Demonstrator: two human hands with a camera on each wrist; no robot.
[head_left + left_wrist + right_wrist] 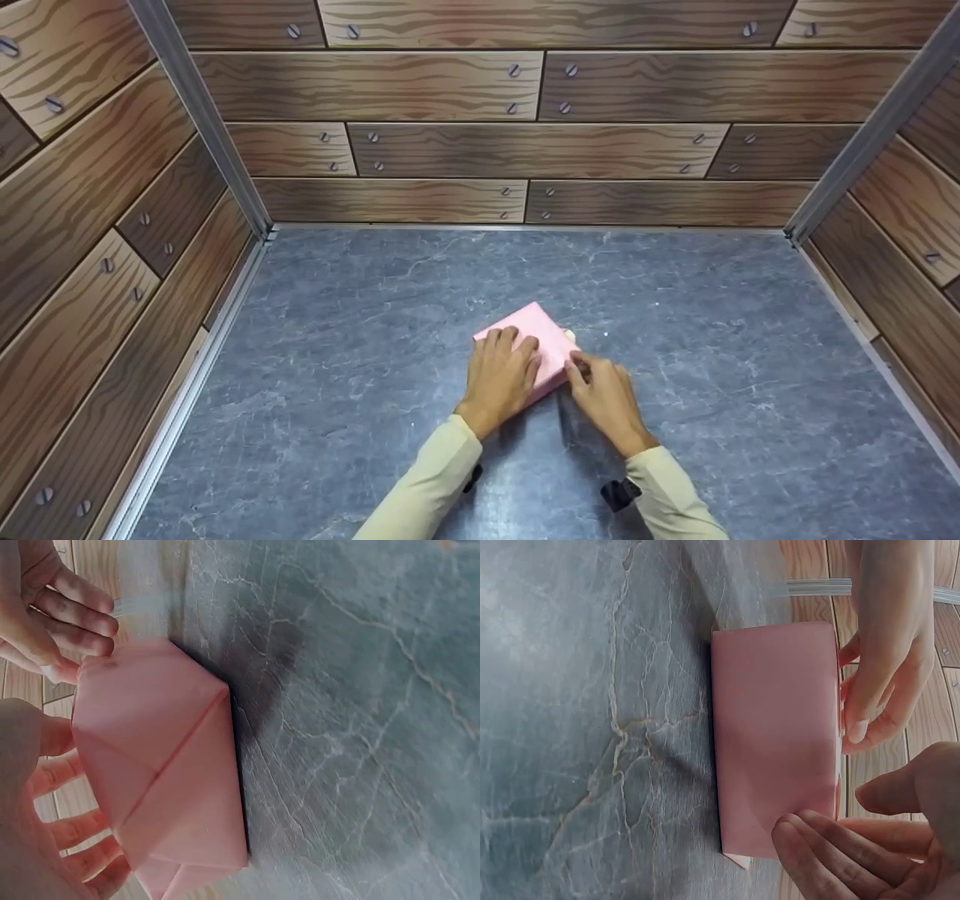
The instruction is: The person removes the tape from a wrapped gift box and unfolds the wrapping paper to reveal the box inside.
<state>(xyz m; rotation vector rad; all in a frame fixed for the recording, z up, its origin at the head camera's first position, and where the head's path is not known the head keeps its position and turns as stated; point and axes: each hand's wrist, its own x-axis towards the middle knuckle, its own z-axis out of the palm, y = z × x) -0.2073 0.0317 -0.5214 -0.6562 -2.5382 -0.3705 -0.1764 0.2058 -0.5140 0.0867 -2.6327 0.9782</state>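
Note:
A box wrapped in pink paper (551, 341) lies on the grey marbled surface, turned at an angle to me. My left hand (501, 375) rests on its top with the fingers spread. At the box's right corner, my right hand (606, 394) touches the edge with its fingertips. In the right wrist view, the right hand's fingers (832, 859) lie against the pink side, with the thumb held apart from them. Folded creases cross the end of the pink box (161, 765) in the left wrist view. A small pale flap (570, 335) sticks out beyond its far right side.
The grey marbled tabletop (360, 330) spreads around the box. Wood-plank-patterned walls (450, 150) stand at the back and both sides, with metal strips (202, 375) along the edges. Dark wrist cameras (620, 495) hang below the sleeves.

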